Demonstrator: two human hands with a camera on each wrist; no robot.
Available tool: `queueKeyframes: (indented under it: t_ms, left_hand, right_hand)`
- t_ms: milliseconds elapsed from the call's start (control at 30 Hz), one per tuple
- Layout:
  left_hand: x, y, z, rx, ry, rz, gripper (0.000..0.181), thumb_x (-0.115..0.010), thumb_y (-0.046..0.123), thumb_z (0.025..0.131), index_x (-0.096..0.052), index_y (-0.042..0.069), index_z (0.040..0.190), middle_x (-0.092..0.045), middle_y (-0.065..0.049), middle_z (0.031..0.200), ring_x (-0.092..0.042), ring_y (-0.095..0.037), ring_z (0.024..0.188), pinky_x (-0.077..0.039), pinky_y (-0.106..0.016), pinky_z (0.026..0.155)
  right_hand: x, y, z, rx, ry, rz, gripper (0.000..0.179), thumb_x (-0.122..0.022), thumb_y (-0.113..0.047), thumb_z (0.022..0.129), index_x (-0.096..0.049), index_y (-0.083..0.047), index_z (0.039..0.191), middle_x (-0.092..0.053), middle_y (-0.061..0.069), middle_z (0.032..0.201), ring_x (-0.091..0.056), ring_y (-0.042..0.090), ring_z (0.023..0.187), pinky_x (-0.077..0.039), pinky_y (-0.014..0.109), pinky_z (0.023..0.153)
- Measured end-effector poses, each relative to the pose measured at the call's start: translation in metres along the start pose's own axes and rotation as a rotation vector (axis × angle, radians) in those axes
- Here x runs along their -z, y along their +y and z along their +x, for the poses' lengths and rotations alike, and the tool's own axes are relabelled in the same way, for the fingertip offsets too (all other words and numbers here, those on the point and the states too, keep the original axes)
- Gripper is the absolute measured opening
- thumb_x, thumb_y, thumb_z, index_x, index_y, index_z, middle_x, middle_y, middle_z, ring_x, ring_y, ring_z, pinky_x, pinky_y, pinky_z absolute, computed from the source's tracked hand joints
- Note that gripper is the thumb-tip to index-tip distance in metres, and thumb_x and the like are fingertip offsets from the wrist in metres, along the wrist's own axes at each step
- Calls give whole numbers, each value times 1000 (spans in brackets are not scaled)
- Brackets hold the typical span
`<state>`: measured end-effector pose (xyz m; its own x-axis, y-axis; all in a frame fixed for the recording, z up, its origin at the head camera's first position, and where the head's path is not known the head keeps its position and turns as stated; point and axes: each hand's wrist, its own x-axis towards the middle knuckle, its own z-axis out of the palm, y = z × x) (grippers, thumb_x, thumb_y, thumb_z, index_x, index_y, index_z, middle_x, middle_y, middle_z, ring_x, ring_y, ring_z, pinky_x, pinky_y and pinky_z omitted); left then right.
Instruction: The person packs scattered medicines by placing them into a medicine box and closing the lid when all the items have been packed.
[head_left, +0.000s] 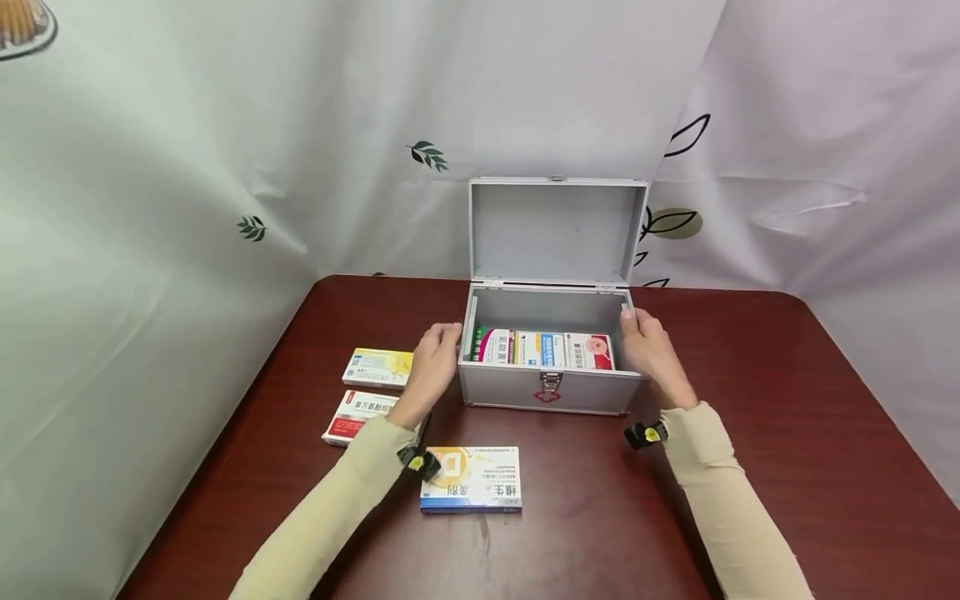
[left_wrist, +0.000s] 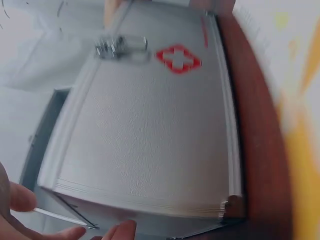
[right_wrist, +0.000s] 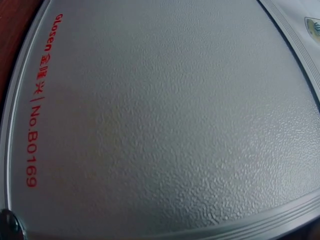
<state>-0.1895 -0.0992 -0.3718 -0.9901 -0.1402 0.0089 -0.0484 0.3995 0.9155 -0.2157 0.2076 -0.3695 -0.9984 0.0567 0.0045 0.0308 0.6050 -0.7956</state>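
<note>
A silver first-aid box [head_left: 510, 392] with a red cross on its front stands on the table, its lid [head_left: 558, 233] raised at the back. Inside, several medicine boxes [head_left: 540, 349] stand in a row. My left hand [head_left: 433, 367] grips the box's left side; in the left wrist view the thumb [left_wrist: 22, 197] is at the rim and fingertips [left_wrist: 122, 232] touch the end wall. On the right, my right hand [head_left: 651, 350] holds the side wall, thumb over the rim. The right wrist view shows a silver panel [right_wrist: 165, 115] with red lettering, and no fingers.
In front of the box lies a vitamin D drops box [head_left: 480, 479]. A yellow-and-white box [head_left: 375, 367] and a red-and-white box [head_left: 348, 421] lie to the left, near my left forearm. White curtains [head_left: 360, 100] hang behind the brown table [head_left: 750, 375].
</note>
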Motion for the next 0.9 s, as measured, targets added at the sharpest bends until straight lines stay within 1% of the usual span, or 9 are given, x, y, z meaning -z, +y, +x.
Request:
queueKeyframes:
  t_ms: [67,133,233,300,367,533,600,700,900]
  left_hand:
    - [6,-5,-14,0,-36,-41,36,-41,27,95,-56,1,116,-56,-16,112,-59,-28,98,-51,-40,79]
    - [13,-13,-29,-7,-102,-27,32,-44,20,95,-55,-1,116,-59,-18,108,-62,-30,90,-53,-40,73]
    - [21,-21,-53,-105,-164,141,29,-52,17,91,-58,1,115,-62,-14,102,-62,-26,88,-51,-38,75]
    - [24,-24,-66,-205,-185,261,31,-58,20,88,-59,1,113,-62,-12,103,-61,-25,90,-49,-39,79]
    - [25,-23,-77,-306,-234,362,37,-62,24,85,-59,1,114,-59,-10,108,-57,-24,98,-46,-41,85]
    - [24,-22,-93,-491,-506,626,75,-69,46,76,-42,8,135,-45,-11,128,-43,-27,115,-40,-45,94]
    - [22,-22,-96,-535,-570,725,91,-71,53,69,-34,13,141,-39,-10,132,-39,-27,117,-39,-44,93]
    - [19,-23,-97,-565,-604,818,98,-76,55,60,-36,15,140,-40,-10,130,-40,-25,111,-40,-41,89]
    - [15,-24,-99,-538,-651,931,77,-78,48,58,-53,14,122,-46,-2,105,-43,-17,88,-43,-36,76]
  right_hand:
    - [-1,0,0,-3,5,6,54,-24,-36,100,-34,2,138,-39,24,136,-34,38,126,-25,54,103]
    - [-3,-1,0,-6,2,12,54,-25,-35,100,-33,1,139,-38,23,137,-33,38,127,-24,54,103]
    - [-4,-1,0,-8,-6,11,54,-26,-36,100,-32,1,139,-39,24,137,-34,38,127,-25,53,103]
    - [-3,0,0,-5,-5,8,54,-26,-36,100,-32,1,139,-39,24,136,-35,39,126,-26,54,103]
    - [-1,1,1,-1,0,8,54,-26,-37,100,-32,1,139,-39,24,136,-35,39,126,-26,54,102]
    - [2,1,2,0,-2,46,57,-29,-39,99,-32,1,139,-40,25,135,-36,37,124,-25,53,103]
    - [2,1,3,-1,-5,62,56,-31,-38,99,-33,1,138,-41,25,133,-37,36,121,-26,53,103]
    - [2,1,2,-3,-11,69,54,-34,-35,99,-32,2,138,-42,25,131,-38,35,119,-26,52,103]
    - [2,1,0,-27,-31,52,57,-35,-37,98,-29,1,140,-42,26,131,-39,36,117,-27,53,102]
